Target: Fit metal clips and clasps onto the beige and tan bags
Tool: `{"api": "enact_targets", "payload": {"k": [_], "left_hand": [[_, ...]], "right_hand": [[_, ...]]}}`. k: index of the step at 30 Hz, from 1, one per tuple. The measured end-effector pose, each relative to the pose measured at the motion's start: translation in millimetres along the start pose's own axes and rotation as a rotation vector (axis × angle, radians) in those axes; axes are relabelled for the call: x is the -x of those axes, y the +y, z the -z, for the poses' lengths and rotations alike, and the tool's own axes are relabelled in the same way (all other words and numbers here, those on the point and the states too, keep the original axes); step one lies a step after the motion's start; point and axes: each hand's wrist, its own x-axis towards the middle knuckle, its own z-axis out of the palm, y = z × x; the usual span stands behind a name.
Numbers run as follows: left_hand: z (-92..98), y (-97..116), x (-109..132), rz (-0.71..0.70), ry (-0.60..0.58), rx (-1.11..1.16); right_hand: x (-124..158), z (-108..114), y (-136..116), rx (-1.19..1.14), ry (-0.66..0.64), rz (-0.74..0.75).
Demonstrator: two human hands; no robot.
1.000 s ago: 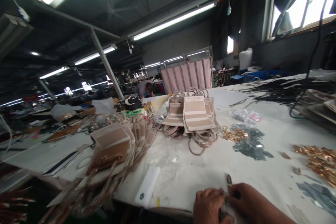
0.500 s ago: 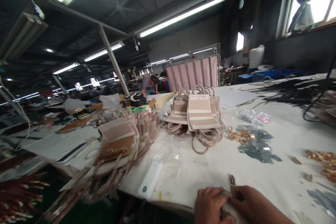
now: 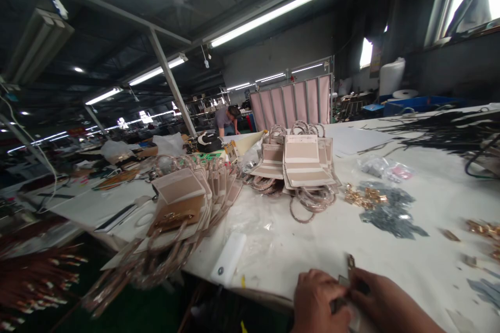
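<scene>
At the table's near edge my left hand [image 3: 317, 297] is closed, its fingers curled over a small pale piece that they mostly hide. Right beside it, my right hand [image 3: 380, 294] pinches a small gold metal fitting [image 3: 351, 261] between thumb and finger; the fitting's top sticks up past the fingertips. The hands nearly touch, and a thin greyish edge shows between them. Beyond them lie a heap of gold fittings [image 3: 364, 196] and a pile of grey flat pieces [image 3: 392, 213]. More gold fittings [image 3: 484, 230] lie to the right.
Stacked beige bag panels with wrapped handles [image 3: 307, 158] stand mid-table, and another stack [image 3: 182, 195] overhangs the left edge. A white plastic box [image 3: 229, 257] lies near the front edge. Black strips [image 3: 437, 132] spread at the back right. A person [image 3: 225, 119] bends over a far table.
The view has shifted slightly, so the table's contents sit a little differently in frame. Both hands stay together at the near edge, with the gold fitting still in the right fingers.
</scene>
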Motion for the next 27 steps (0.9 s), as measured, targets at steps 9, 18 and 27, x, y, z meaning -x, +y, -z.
{"api": "enact_targets", "payload": {"k": [9, 18, 27], "left_hand": [[-5.5, 14.7, -5.8, 0.073, 0.161, 0.0], [-3.0, 3.8, -9.0, -0.005, 0.102, 0.019], [-13.7, -13.4, -16.5, -0.065, 0.173, 0.014]], "right_hand": [[15.6, 17.6, -24.1, -0.095, 0.009, 0.03], [19.0, 11.1, -24.2, 0.026, 0.076, -0.037], [23.2, 11.3, -37.3, 0.177, 0.057, -0.083]]}}
